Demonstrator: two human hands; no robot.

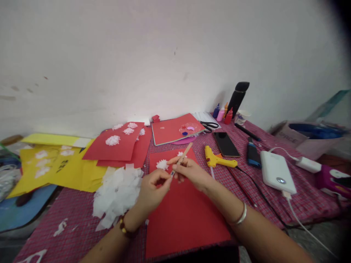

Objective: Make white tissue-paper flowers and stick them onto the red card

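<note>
Against a pale, scuffed wall (153, 54), the tabletop (68, 219) wears a pink-and-blue checked cloth. Red paper (183, 215) lies flat at the near edge, with white tufts (162, 164) toward its far end. Above it, the right hand (192, 171) pinches a slim wooden stick (184, 155), while the left hand (155, 186) closes finger and thumb at the stick's lower tip. White tissue pieces (117, 193) are heaped on the left, beside yellow sheets (76, 166). To the right lie a yellow glue gun (219, 159), a phone (226, 144) and a white power bank (277, 171).
</note>
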